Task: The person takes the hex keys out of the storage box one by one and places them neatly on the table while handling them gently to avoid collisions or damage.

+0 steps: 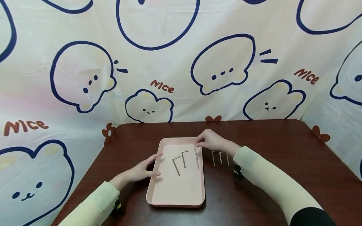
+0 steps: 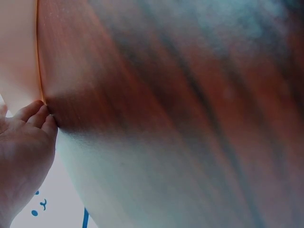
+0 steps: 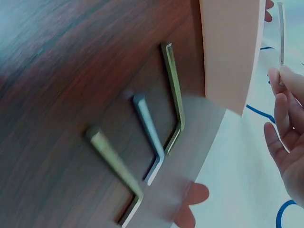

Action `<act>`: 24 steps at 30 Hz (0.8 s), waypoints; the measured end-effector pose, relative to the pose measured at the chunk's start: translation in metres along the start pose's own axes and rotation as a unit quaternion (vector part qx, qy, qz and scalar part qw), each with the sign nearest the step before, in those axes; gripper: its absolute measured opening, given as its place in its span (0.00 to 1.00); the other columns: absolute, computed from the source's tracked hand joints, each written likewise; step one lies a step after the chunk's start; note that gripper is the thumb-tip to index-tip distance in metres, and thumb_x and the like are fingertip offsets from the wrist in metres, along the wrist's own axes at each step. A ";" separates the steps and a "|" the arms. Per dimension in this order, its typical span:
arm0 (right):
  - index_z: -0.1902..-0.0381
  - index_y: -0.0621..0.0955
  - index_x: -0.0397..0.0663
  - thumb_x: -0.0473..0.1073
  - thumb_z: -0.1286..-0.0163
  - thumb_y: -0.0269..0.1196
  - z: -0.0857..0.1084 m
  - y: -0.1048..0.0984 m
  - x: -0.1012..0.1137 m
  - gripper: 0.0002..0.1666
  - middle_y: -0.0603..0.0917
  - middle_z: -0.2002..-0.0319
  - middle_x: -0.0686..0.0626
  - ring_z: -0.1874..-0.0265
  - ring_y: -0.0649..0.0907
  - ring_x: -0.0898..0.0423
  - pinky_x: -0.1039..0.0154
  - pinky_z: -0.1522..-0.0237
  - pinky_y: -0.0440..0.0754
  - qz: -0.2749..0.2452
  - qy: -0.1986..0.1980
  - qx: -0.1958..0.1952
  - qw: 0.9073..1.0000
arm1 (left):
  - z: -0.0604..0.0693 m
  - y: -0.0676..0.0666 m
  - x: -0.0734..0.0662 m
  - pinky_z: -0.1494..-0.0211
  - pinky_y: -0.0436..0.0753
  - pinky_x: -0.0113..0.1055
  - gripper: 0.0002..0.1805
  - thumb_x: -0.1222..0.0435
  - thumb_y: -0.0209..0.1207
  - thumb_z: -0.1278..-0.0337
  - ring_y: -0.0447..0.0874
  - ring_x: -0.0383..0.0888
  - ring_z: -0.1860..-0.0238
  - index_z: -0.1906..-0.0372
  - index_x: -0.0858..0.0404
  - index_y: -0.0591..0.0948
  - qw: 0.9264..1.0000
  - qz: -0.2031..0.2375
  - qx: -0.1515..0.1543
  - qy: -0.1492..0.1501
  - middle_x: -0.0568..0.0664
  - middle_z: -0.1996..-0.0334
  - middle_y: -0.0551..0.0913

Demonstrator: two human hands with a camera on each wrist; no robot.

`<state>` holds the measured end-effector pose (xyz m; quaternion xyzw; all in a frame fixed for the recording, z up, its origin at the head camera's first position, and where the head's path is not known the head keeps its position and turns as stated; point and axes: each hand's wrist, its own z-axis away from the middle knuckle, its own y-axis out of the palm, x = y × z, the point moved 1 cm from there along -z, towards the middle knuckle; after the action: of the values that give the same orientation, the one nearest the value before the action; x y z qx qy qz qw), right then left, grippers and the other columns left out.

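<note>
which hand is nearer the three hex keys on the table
Right: the right hand is just beyond the hex keys; the left hand is across the tray, at its left edge.

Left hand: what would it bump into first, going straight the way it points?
The tray: the left hand is at its rim. Past that, probably the nearest hex key; depth is unclear.

Right hand (image 1: 210, 140) pinches hex key (image 1: 196, 157) at pink tray's (image 1: 176, 196) right side, two keys (image 1: 176, 166) inside. Left hand (image 1: 142, 168) touches left rim. Three keys (image 1: 220, 159) on bench (image 1: 240, 204).
</note>
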<state>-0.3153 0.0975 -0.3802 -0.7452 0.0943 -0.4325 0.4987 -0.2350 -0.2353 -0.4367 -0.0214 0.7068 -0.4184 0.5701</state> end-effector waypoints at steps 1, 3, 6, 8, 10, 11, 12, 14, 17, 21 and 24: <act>0.64 0.89 0.48 0.39 0.35 0.68 0.002 -0.002 -0.001 0.04 0.86 0.68 0.57 0.72 0.78 0.60 0.65 0.68 0.77 0.003 -0.001 -0.003 1.000 | 0.000 0.000 0.000 0.32 0.53 0.55 0.42 0.63 0.67 0.42 0.53 0.59 0.29 0.27 0.65 0.58 1.000 -0.001 -0.001 0.000 0.64 0.29 0.60; 0.64 0.89 0.49 0.39 0.35 0.68 0.006 -0.005 -0.003 0.04 0.86 0.68 0.58 0.72 0.78 0.60 0.65 0.67 0.78 0.004 0.002 -0.005 1.000 | 0.000 0.000 0.000 0.31 0.54 0.52 0.42 0.62 0.67 0.42 0.53 0.59 0.29 0.27 0.65 0.58 1.000 -0.003 -0.002 -0.001 0.63 0.29 0.61; 0.63 0.89 0.49 0.40 0.35 0.67 0.013 -0.011 -0.006 0.05 0.86 0.67 0.57 0.71 0.79 0.61 0.64 0.65 0.79 0.000 0.007 -0.006 1.000 | 0.000 0.000 0.000 0.31 0.54 0.53 0.42 0.62 0.67 0.42 0.54 0.59 0.29 0.27 0.65 0.58 1.000 -0.004 -0.002 -0.002 0.64 0.30 0.61; 0.64 0.89 0.48 0.40 0.34 0.67 0.016 -0.014 -0.008 0.04 0.86 0.68 0.57 0.71 0.79 0.61 0.64 0.65 0.79 -0.003 0.009 -0.006 1.000 | 0.000 0.000 0.000 0.32 0.53 0.56 0.43 0.62 0.67 0.42 0.53 0.59 0.29 0.27 0.65 0.58 1.000 -0.001 -0.001 -0.003 0.64 0.30 0.61; 0.65 0.88 0.49 0.40 0.34 0.67 0.020 -0.018 -0.011 0.04 0.86 0.68 0.57 0.71 0.79 0.61 0.63 0.64 0.79 -0.001 0.010 -0.008 1.000 | 0.000 0.000 0.000 0.32 0.52 0.59 0.43 0.63 0.67 0.42 0.53 0.60 0.29 0.27 0.65 0.57 1.000 0.001 0.000 -0.003 0.65 0.29 0.60; 0.65 0.88 0.49 0.40 0.34 0.67 0.022 -0.019 -0.012 0.04 0.86 0.68 0.57 0.71 0.80 0.61 0.63 0.64 0.79 0.000 0.013 -0.009 1.000 | 0.000 -0.001 0.000 0.32 0.52 0.59 0.43 0.63 0.67 0.42 0.53 0.60 0.29 0.27 0.65 0.57 1.000 0.001 0.001 -0.004 0.65 0.29 0.60; 0.66 0.88 0.50 0.40 0.34 0.67 0.024 -0.021 -0.013 0.04 0.86 0.68 0.57 0.70 0.80 0.61 0.63 0.64 0.79 0.002 0.014 -0.010 1.000 | 0.000 -0.001 0.000 0.32 0.51 0.60 0.43 0.63 0.67 0.42 0.52 0.60 0.29 0.27 0.65 0.57 1.000 0.002 0.001 -0.004 0.65 0.29 0.59; 0.66 0.88 0.51 0.41 0.34 0.67 0.028 -0.024 -0.015 0.03 0.86 0.68 0.57 0.70 0.80 0.61 0.63 0.63 0.80 0.005 0.018 -0.013 1.000 | 0.000 -0.001 0.000 0.33 0.52 0.60 0.43 0.63 0.67 0.42 0.52 0.61 0.29 0.26 0.65 0.57 1.000 0.002 0.002 -0.006 0.65 0.29 0.59; 0.66 0.88 0.51 0.40 0.35 0.67 0.035 -0.029 -0.018 0.03 0.86 0.67 0.57 0.70 0.80 0.60 0.62 0.63 0.80 0.007 0.024 -0.016 1.000 | 0.000 -0.001 -0.001 0.33 0.52 0.60 0.43 0.63 0.67 0.42 0.53 0.61 0.29 0.27 0.65 0.57 1.000 -0.001 0.002 -0.005 0.65 0.29 0.59; 0.66 0.88 0.50 0.40 0.35 0.67 0.042 -0.035 -0.023 0.03 0.86 0.67 0.55 0.70 0.81 0.59 0.62 0.64 0.81 0.006 0.033 -0.022 0.999 | 0.001 -0.001 -0.001 0.33 0.52 0.60 0.43 0.63 0.67 0.42 0.53 0.61 0.29 0.27 0.66 0.57 1.000 -0.003 0.001 -0.003 0.66 0.29 0.59; 0.66 0.88 0.51 0.40 0.35 0.67 0.047 -0.039 -0.025 0.03 0.86 0.67 0.56 0.70 0.80 0.59 0.62 0.65 0.80 0.011 0.041 -0.025 0.999 | 0.001 -0.001 -0.001 0.33 0.52 0.60 0.43 0.63 0.67 0.42 0.53 0.61 0.29 0.27 0.66 0.57 1.000 -0.002 0.002 -0.005 0.66 0.29 0.59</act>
<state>-0.3073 0.1622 -0.3680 -0.7379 0.1337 -0.4547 0.4804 -0.2345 -0.2357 -0.4352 -0.0238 0.7031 -0.4207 0.5728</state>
